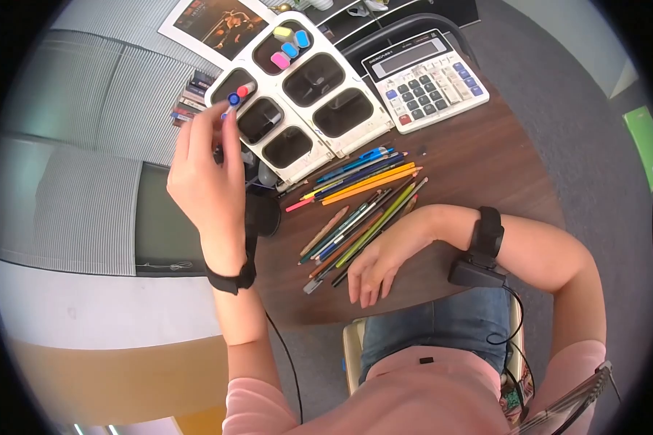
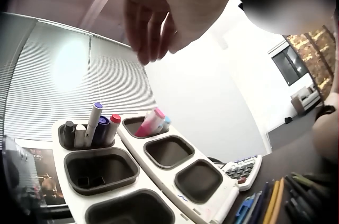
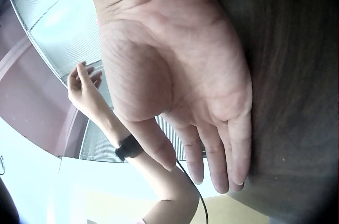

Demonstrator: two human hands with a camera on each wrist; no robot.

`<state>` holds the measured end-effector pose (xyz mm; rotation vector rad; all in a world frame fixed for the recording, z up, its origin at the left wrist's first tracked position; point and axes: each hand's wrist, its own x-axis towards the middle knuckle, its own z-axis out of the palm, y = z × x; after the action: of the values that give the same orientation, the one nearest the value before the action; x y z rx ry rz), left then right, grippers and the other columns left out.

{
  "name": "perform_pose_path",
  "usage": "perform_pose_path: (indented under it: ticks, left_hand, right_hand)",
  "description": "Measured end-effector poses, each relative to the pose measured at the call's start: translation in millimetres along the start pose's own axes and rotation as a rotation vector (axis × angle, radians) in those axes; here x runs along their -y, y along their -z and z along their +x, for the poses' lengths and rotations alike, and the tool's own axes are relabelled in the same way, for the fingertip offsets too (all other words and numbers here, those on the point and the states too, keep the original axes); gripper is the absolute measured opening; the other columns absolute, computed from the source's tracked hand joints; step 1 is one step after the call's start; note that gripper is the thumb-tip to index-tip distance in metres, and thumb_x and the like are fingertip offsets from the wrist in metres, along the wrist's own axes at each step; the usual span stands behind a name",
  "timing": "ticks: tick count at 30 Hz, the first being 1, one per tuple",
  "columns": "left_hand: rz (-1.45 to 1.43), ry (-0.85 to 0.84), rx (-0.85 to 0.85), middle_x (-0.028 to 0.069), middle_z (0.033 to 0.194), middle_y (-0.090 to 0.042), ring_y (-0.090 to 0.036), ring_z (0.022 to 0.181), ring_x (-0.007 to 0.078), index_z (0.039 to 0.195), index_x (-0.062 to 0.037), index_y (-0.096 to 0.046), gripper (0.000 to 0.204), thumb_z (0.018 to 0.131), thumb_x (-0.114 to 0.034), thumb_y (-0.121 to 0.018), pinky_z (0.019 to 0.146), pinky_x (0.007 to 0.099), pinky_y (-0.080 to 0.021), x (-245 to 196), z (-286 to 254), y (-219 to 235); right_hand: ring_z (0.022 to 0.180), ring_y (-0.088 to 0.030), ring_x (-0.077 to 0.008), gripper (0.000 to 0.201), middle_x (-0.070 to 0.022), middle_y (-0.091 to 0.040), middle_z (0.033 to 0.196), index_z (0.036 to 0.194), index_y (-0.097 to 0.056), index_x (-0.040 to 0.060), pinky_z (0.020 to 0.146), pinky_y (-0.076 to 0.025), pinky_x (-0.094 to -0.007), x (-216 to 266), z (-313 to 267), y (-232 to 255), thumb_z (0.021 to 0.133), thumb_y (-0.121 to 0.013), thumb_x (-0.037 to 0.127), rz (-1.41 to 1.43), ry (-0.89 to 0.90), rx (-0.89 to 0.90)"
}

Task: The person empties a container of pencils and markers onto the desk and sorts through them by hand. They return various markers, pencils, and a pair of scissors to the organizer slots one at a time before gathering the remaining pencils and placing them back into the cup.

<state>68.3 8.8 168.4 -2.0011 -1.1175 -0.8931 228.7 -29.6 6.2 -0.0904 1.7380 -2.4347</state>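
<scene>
The table [image 1: 486, 174] under the right hand [image 1: 381, 261] was dark brown, with a round edge and wavy lines like wood. Past the right arm was the grey floor [image 1: 559, 109]. Out beyond the left hand [image 1: 210, 174] were blinds [image 1: 72, 94] with thin ridges, a picture [image 1: 232, 29] and some books [image 1: 194, 94].

One white pen holder [image 1: 289, 109], shiny and hard like plastic, stood just ahead of the left hand. It had six dark cups with round corners, three in each row. Five markers [image 2: 94, 121] stood in the cup nearest the left fingertips. Four highlighters [image 1: 290, 50], one yellow, two blue and one pink, were in the cup farther ahead. One flat calculator [image 1: 424, 83] with little square keys lay ahead of the right hand.

Two bunches of long, thin pencils and pens [image 1: 374, 185] lay between the hands, too mixed up to count. The nearer bunch was right by the right hand.

The left hand hung over the holder with its fingers bent loosely and nothing in them. The right hand rested on the table, palm partly up, fingers loose and holding nothing. The hands were well apart.
</scene>
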Motion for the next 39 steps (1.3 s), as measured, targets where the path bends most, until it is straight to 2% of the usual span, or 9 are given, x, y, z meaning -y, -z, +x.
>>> perform_pose_path:
  ticks: [2, 5, 7, 9, 12, 18, 32, 34, 39]
  left_hand:
    - [-0.004, 0.099, 0.102, 0.0052, 0.075, -0.063, -0.061, 0.062, 0.0200, 0.093, -0.0086, -0.067, 0.011, 0.086, -0.016, -0.065, 0.055, 0.0305, -0.047, 2.7, -7.3, 5.1]
    - [-0.191, 0.303, 0.531, 0.0118, 0.068, -0.062, -0.060, 0.061, 0.0274, 0.088, -0.0044, -0.067, 0.024, 0.088, -0.027, -0.060, 0.056, 0.0356, -0.045, 13.9, -22.7, 2.2]
    - [-0.221, 0.191, 0.842, 0.0141, 0.074, -0.065, -0.065, 0.070, 0.0234, 0.097, -0.0019, -0.066, 0.022, 0.086, -0.021, -0.063, 0.063, 0.0298, -0.048, 3.9, -32.3, -0.4]
    - [-0.396, 0.226, 0.931, 0.0150, 0.085, -0.067, -0.066, 0.076, 0.0276, 0.103, -0.0032, -0.065, 0.028, 0.082, -0.022, -0.067, 0.071, 0.0343, -0.051, -2.6, -52.7, -20.1]
    - [-0.418, -0.078, 0.950, 0.0158, 0.105, -0.060, -0.061, 0.095, 0.0278, 0.113, -0.0043, -0.058, 0.042, 0.077, -0.020, -0.071, 0.080, 0.0344, -0.049, -3.8, -76.9, -49.1]
    - [-0.623, -0.024, 1.076, 0.0127, 0.106, -0.053, -0.055, 0.096, 0.0294, 0.111, -0.0037, -0.052, 0.049, 0.069, -0.017, -0.075, 0.084, 0.0337, -0.047, -18.1, -78.1, -66.9]
    - [-0.439, -0.134, 1.195, 0.0170, 0.095, -0.058, -0.057, 0.090, 0.0330, 0.101, -0.0013, -0.052, 0.048, 0.063, -0.021, -0.074, 0.075, 0.0370, -0.047, -22.5, -60.9, -70.9]
    - [-0.445, 0.048, 1.337, 0.0148, 0.085, -0.056, -0.056, 0.079, 0.0271, 0.099, -0.0004, -0.052, 0.045, 0.065, -0.017, -0.076, 0.067, 0.0355, -0.044, -25.3, -56.5, -66.7]
    - [-0.490, -0.020, 1.212, 0.0120, 0.080, -0.056, -0.056, 0.076, 0.0256, 0.094, -0.0017, -0.053, 0.038, 0.065, -0.013, -0.075, 0.065, 0.0341, -0.043, -19.3, -61.5, -62.1]
  right_hand:
    - [0.114, -0.054, -0.0269, 0.041, -0.0222, -0.055, 0.121, 0.124, -0.048, -0.0031, 0.096, -0.045, -0.0344, -1.3, 0.6, 0.1, 0.095, -0.047, 0.026, 0.002, 0.000, 0.003]
    - [0.116, -0.054, -0.0220, 0.043, -0.0178, -0.056, 0.122, 0.123, -0.050, -0.0023, 0.096, -0.046, -0.0320, -1.6, 1.2, 1.3, 0.096, -0.048, 0.030, -0.002, -0.020, 0.007]
    - [0.116, -0.054, -0.0222, 0.043, -0.0177, -0.056, 0.122, 0.123, -0.050, -0.0021, 0.097, -0.046, -0.0325, -0.9, 0.7, 1.1, 0.096, -0.049, 0.030, 0.008, -0.017, 0.012]
    - [0.116, -0.054, -0.0222, 0.043, -0.0175, -0.056, 0.122, 0.123, -0.050, -0.0019, 0.096, -0.046, -0.0326, -0.6, 0.9, 1.4, 0.096, -0.049, 0.030, 0.006, -0.016, 0.013]
    - [0.116, -0.054, -0.0223, 0.042, -0.0174, -0.055, 0.122, 0.124, -0.050, -0.0016, 0.096, -0.046, -0.0327, 0.0, 0.6, 0.5, 0.096, -0.050, 0.030, 0.006, -0.020, 0.010]
    - [0.116, -0.054, -0.0222, 0.041, -0.0175, -0.055, 0.122, 0.123, -0.050, -0.0016, 0.096, -0.046, -0.0326, -0.8, 0.5, 1.2, 0.096, -0.049, 0.029, 0.000, -0.017, 0.009]
    - [0.116, -0.054, -0.0222, 0.040, -0.0182, -0.055, 0.122, 0.124, -0.049, -0.0021, 0.096, -0.046, -0.0319, -1.7, 0.3, 2.5, 0.096, -0.049, 0.027, 0.014, -0.008, -0.005]
    - [0.114, -0.054, -0.0256, 0.041, -0.0211, -0.055, 0.120, 0.124, -0.048, -0.0009, 0.096, -0.045, -0.0340, -2.7, 1.1, 2.8, 0.095, -0.050, 0.028, 0.011, 0.006, 0.000]
    - [0.114, -0.055, -0.0258, 0.040, -0.0216, -0.055, 0.120, 0.124, -0.048, -0.0011, 0.096, -0.045, -0.0340, -3.0, 1.6, 2.4, 0.095, -0.049, 0.027, 0.002, 0.000, 0.004]
